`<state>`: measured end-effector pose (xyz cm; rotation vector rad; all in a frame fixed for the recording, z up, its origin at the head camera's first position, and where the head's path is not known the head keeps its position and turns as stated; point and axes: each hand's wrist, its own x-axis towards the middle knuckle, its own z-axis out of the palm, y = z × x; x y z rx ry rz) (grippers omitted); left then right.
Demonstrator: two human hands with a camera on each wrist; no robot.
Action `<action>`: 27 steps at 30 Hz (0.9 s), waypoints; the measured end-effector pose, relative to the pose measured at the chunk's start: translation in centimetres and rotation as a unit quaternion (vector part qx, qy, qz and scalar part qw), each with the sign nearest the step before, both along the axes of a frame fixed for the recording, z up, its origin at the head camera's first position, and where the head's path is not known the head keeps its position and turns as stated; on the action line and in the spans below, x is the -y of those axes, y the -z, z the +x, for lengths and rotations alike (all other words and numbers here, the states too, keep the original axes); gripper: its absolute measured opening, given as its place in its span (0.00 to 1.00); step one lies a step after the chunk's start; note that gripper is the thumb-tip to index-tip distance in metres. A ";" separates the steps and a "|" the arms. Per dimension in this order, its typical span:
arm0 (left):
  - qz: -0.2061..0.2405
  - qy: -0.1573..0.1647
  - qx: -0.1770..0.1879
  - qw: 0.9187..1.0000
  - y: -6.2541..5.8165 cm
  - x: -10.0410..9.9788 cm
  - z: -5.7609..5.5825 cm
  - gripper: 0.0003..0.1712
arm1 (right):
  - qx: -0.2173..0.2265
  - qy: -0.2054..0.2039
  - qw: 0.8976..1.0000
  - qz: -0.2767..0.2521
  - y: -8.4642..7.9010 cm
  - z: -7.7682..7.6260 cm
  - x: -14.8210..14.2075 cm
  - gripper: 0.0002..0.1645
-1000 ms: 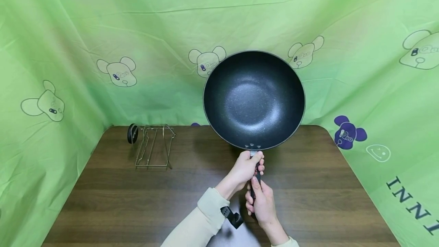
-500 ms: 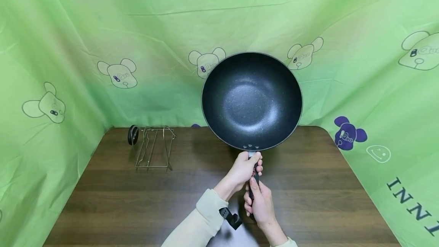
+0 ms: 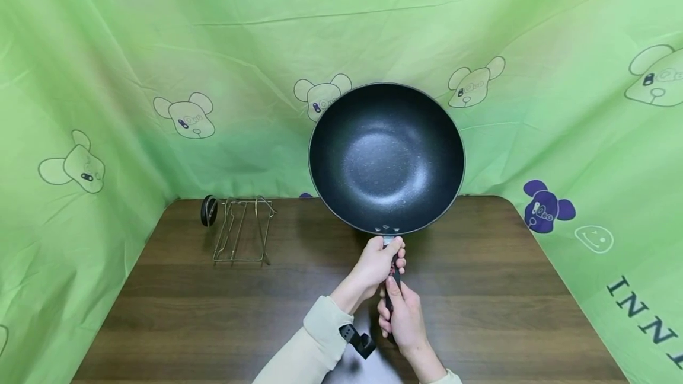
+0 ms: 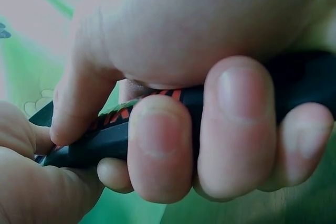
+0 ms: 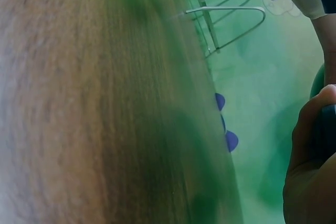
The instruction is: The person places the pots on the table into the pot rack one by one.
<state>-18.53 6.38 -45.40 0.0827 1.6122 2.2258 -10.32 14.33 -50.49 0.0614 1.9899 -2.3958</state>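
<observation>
A black wok [image 3: 386, 159] with a speckled inside is held up over the table, its inside turned toward the head view. My left hand [image 3: 373, 259] grips its black handle close to the wok's rim. Just below, my right hand [image 3: 404, 313] grips the lower handle [image 3: 396, 277], thumb along its top. In the left wrist view the right hand's fingers [image 4: 239, 129] curl round the handle, which bears red marks, and part of my left hand [image 4: 31, 177] shows at the left edge. The right wrist view catches my right hand [image 5: 310, 177] only at its right edge.
A wire rack [image 3: 242, 233] stands at the back left of the brown wooden table [image 3: 240, 319], with a small black disc [image 3: 209, 211] beside it. A green printed curtain [image 3: 245, 76] hangs behind and along both sides. A black wrist camera [image 3: 358, 341] sits on the left sleeve.
The wok and both hands have shifted slightly left and the wok a little lower in the head view. Both grips on the handle stay the same.
</observation>
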 end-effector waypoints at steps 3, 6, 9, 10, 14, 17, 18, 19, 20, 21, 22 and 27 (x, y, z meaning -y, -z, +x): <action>-0.003 -0.001 0.002 1.000 -0.1 0.0 0.0 0.14 | 0.000 -0.002 1.000 -0.003 0.0 0.0 0.0 0.32; -0.006 -0.001 0.002 1.000 -0.2 0.1 0.1 0.14 | 0.000 -0.002 1.000 -0.003 0.0 0.0 0.1 0.32; -0.011 -0.004 0.000 1.000 -0.3 0.1 0.1 0.14 | 0.001 -0.001 1.000 -0.001 0.0 0.0 0.1 0.32; -0.014 -0.005 -0.001 1.000 -0.3 0.1 0.1 0.14 | 0.002 -0.002 1.000 -0.001 0.0 0.0 0.1 0.32; -0.017 -0.009 0.000 1.000 -0.3 0.2 0.2 0.15 | 0.005 -0.003 1.000 0.001 0.0 0.0 0.1 0.32; -0.015 -0.011 0.000 1.000 -0.3 0.2 0.2 0.15 | 0.005 -0.004 1.000 0.003 0.0 0.0 0.2 0.32; -0.013 -0.012 0.001 1.000 -0.2 0.2 0.2 0.15 | 0.004 -0.004 1.000 0.003 0.0 0.0 0.2 0.32; -0.014 -0.012 0.000 1.000 -0.2 0.3 0.2 0.15 | 0.004 -0.004 1.000 0.004 0.0 0.0 0.2 0.31; -0.015 -0.011 -0.001 1.000 -0.2 0.3 0.2 0.15 | 0.005 -0.004 1.000 0.005 0.0 0.0 0.3 0.31; -0.016 -0.010 -0.003 1.000 -0.1 0.3 0.2 0.15 | 0.005 -0.003 1.000 0.006 0.0 0.0 0.3 0.31; -0.015 -0.010 -0.002 1.000 0.0 0.3 0.1 0.15 | 0.006 -0.003 1.000 0.007 0.1 0.0 0.3 0.31; -0.012 -0.014 -0.002 1.000 0.1 0.5 0.1 0.14 | 0.007 -0.004 1.000 0.009 0.1 0.0 0.5 0.31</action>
